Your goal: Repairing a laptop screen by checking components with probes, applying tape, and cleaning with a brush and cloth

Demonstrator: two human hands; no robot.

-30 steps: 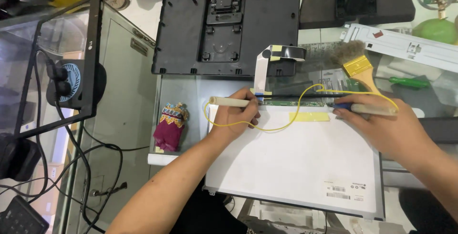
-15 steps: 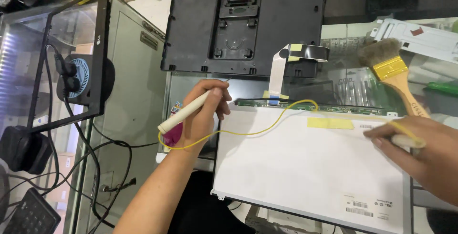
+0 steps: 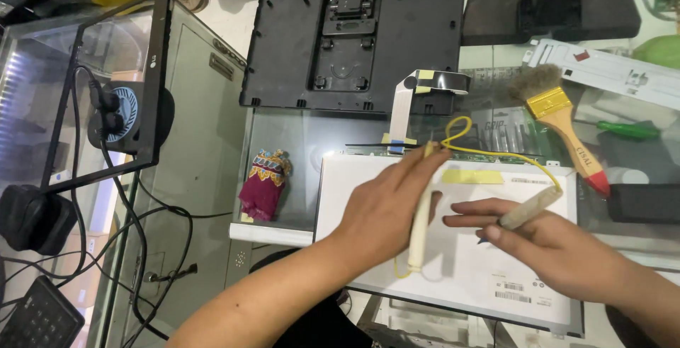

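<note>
A white display panel (image 3: 496, 263) lies back-up on the glass bench, with a yellow tape strip (image 3: 472, 176) near its top edge. My left hand (image 3: 386, 210) grips a cream probe stick (image 3: 419, 227), whose tip points at the panel's top edge by the blue connector (image 3: 398, 140). My right hand (image 3: 545, 238) holds a second cream probe (image 3: 530, 208) over the middle of the panel. A thin yellow wire (image 3: 496, 155) links both probes and loops above the panel. A white ribbon cable (image 3: 400, 103) runs up from the connector.
A black monitor back cover (image 3: 354, 36) lies beyond the panel. A paintbrush (image 3: 563, 125) with a yellow ferrule and a green screwdriver (image 3: 627, 130) rest at right. A small pink snack packet (image 3: 262, 185) stands at left. A monitor frame (image 3: 152, 86), cables and a keyboard (image 3: 39, 316) sit left.
My left hand has swung right from the panel's left corner, with its probe, onto the top edge. My right hand moved left and in, toward the panel's middle.
</note>
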